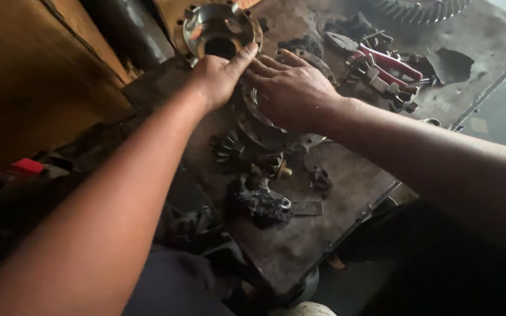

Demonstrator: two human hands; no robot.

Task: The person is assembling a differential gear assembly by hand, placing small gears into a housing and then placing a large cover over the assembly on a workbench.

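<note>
Two bare hands meet over a flat round metal flange plate (pixel 265 131) lying near the middle of a grimy steel workbench (pixel 335 205). Both the left hand (pixel 221 73) and the right hand (pixel 288 88) press down on the plate with fingers spread flat rather than curled, so neither hand grips anything; the palms cover most of the plate's top half. The left thumb reaches up and touches the rim of a shiny cup-shaped metal housing (pixel 218 29) with bolt holes, which stands just beyond the plate at the bench's far left corner. A large toothed ring gear (pixel 423 9) lies at the far edge. Red-handled pliers (pixel 390 67) rest among loose bolts and nuts (pixel 399 96) toward the right edge, near the right wrist. A black greasy rag (pixel 259 199) sits nearer the front edge, below the plate, with a small flat metal tag (pixel 307 208) just beside it.
</note>
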